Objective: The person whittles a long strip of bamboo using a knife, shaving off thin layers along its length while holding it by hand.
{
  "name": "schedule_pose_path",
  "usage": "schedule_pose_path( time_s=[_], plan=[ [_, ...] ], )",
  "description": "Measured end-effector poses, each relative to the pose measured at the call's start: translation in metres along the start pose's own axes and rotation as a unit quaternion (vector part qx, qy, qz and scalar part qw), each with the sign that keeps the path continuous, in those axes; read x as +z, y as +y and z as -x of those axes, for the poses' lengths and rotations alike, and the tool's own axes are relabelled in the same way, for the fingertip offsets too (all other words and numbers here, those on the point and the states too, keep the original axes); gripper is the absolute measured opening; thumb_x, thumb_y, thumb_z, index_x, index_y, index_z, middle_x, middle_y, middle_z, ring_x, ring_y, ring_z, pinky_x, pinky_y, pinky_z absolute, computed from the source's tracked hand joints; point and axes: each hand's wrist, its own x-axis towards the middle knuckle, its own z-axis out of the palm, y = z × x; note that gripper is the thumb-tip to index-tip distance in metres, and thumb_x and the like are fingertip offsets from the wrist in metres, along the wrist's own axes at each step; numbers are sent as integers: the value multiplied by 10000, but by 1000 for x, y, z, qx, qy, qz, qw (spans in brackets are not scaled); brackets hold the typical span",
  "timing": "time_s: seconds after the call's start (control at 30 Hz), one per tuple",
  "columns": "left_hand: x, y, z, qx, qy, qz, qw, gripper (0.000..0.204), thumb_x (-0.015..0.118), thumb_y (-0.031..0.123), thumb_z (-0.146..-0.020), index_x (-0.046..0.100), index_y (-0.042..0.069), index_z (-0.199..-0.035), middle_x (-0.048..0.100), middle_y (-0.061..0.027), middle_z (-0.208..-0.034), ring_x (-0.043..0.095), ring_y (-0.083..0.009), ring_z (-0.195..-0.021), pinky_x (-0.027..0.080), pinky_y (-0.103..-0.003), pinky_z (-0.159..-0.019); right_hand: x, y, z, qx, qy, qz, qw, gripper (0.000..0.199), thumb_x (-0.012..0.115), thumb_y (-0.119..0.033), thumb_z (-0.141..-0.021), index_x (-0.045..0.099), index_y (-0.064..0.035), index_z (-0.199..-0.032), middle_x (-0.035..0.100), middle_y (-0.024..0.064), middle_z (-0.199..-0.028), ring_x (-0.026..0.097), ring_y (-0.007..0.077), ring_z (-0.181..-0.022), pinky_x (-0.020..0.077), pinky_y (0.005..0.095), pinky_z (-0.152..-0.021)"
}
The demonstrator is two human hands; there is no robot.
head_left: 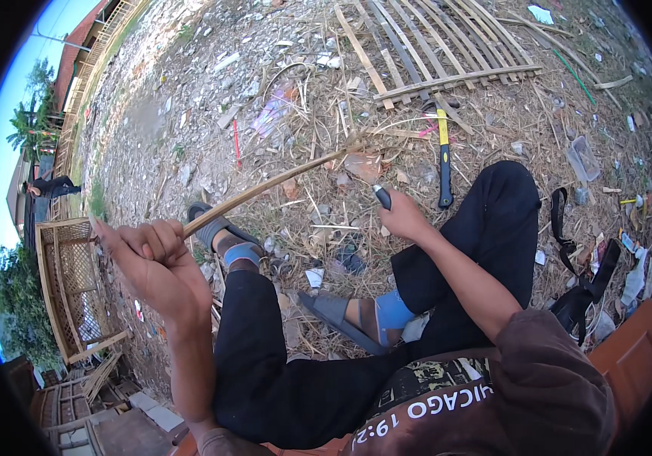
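My left hand [157, 262] is closed around one end of a long, narrow bamboo strip [265, 184]. The strip slants up and away to the right, its far end close to the littered ground. In my right hand [406, 216], fingers wrapped tight, is a black-handled tool [382, 197]; a short pale tip shows at its end, and I cannot make out its kind. Beyond that hand, to the right, lies a hammer [444, 156] with a yellow and black handle, its head partly lost among the scraps.
A slatted bamboo panel [459, 79] lies at the far side. To the left stands a woven lattice frame [75, 285]. A clear plastic container [583, 161] and a black strap [589, 285] lie on the right. Rubble and bamboo shavings cover the ground. Another person [52, 187] is far off left.
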Motion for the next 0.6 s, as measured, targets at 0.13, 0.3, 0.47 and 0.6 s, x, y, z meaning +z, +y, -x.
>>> schedule_pose_path(
  time_s=[0.13,0.3,0.47,0.6],
  plan=[
    [-7,1,2,-9,24,-9,1000,480,349,388,-1051,242,153,-647,136,35,-560,143,-105,-513,241,-278,-562,-16,-4,-1,5,-1,76,997,305,601,-230,-820,517,8,-990,632,259,-830,622,440,-785,452,513,-718],
    [-16,13,-6,7,-20,43,999,462,363,377,-1050,257,158,-657,158,33,-564,163,-99,-520,255,-272,-567,-17,0,3,-1,-12,12,1000,284,602,-243,-821,501,-12,-952,615,225,-770,617,431,-751,450,502,-684],
    [-25,59,1,48,5,64,997,452,352,374,-1053,283,155,-663,174,43,-549,160,-86,-523,233,-279,-552,-35,-30,39,-21,-43,59,997,255,592,-236,-835,534,-27,-970,609,223,-748,623,409,-744,449,500,-671],
    [-42,46,1,45,-50,71,995,404,353,321,-1058,324,132,-702,198,30,-594,199,-97,-545,265,-268,-574,-28,-13,50,-51,-34,83,995,318,595,-293,-875,549,-42,-1064,619,214,-728,625,413,-716,458,502,-657]
  ],
)
